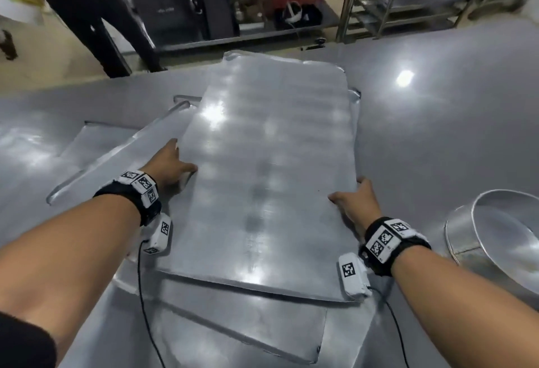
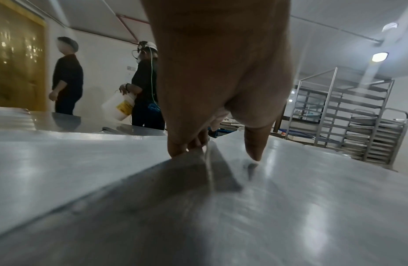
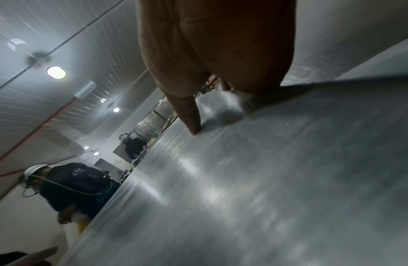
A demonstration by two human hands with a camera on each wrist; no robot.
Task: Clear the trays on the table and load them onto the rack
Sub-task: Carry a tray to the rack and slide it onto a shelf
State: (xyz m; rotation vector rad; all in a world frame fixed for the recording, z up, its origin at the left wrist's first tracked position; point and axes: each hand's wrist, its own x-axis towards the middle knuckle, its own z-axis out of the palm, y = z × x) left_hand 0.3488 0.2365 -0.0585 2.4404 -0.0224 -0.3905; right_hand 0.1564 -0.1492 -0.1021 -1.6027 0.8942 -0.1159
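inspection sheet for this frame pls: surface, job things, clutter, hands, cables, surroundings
Surface: steel table, shiny, with glare spots.
Job's things: top tray lies upside down, askew on other trays spread under it; rack stands beyond the table, partly loaded.
Clutter: round metal pan on its side at the right.
Hands: left hand and right hand grip the top tray's long edges, thumbs on top.
Cables: black wrist-camera cables trail over the trays.
Surroundings: a person carrying a white bucket; shelf with bags.

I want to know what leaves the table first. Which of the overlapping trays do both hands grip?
The top tray, lying over the others: left hand and right hand grip its long edges.
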